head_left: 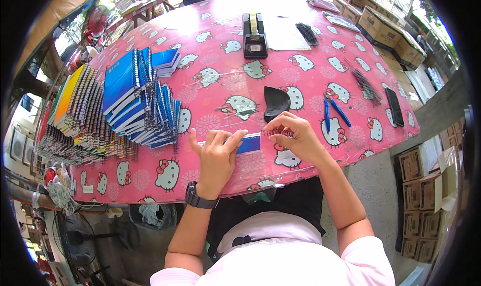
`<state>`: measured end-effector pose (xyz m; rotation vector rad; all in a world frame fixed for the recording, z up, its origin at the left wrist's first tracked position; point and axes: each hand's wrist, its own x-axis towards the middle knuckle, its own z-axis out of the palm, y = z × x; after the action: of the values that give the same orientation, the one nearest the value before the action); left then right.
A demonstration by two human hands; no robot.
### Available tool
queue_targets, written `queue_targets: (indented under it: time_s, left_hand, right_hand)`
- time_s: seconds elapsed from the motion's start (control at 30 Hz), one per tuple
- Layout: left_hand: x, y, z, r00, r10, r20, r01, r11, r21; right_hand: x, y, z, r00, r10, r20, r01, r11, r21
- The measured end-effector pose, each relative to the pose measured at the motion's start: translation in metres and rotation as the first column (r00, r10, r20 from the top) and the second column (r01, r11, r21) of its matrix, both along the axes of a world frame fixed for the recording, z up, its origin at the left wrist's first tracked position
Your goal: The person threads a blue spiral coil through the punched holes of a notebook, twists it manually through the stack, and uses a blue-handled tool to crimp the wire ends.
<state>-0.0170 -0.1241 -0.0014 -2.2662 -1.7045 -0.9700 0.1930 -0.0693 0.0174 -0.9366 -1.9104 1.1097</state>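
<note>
A small blue notebook (249, 145) with a row of punched holes along its far edge lies at the table's near side. My left hand (216, 155), a dark watch on its wrist, grips it from the left, little finger sticking out. Between the thumb and fingers of my right hand (299, 135) is a dark spiral binding coil (276, 132), held at the notebook's right end, by its punched edge. Whether the coil has entered any hole is too small to tell. Just beyond sits a curved black piece (276, 104); blue-handled pliers (334, 114) lie right of my right hand.
Stacked spiral notebooks, blue ones (131, 95) and multicoloured ones (82, 113), fill the table's left. Farther back are a tape dispenser (255, 40), white paper (285, 34) and black coils (306, 34). Loose coils (367, 86) and a phone (394, 107) lie right. Cardboard boxes (421, 201) stand beyond.
</note>
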Motion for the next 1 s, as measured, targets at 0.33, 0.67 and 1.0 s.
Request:
queue_targets:
  time_s: [0.33, 0.67, 1.0]
  left_hand:
    - [-0.004, 0.005, 0.005, 0.997, -0.034, 0.065, 0.035, 0.999, -0.015]
    - [0.013, 0.009, 0.015, 0.982, -0.141, 0.128, 0.146, 0.989, -0.026]
    - [0.010, 0.017, 0.008, 0.959, -0.207, 0.195, 0.203, 0.978, 0.041]
  right_hand:
    - [-0.005, 0.009, -0.002, 0.991, 0.128, -0.045, -0.124, 0.988, 0.087]
    - [-0.003, 0.008, 0.017, 0.974, 0.161, 0.157, -0.191, 0.961, 0.200]
    - [-0.001, 0.010, 0.006, 0.987, 0.085, 0.138, -0.128, 0.931, 0.343]
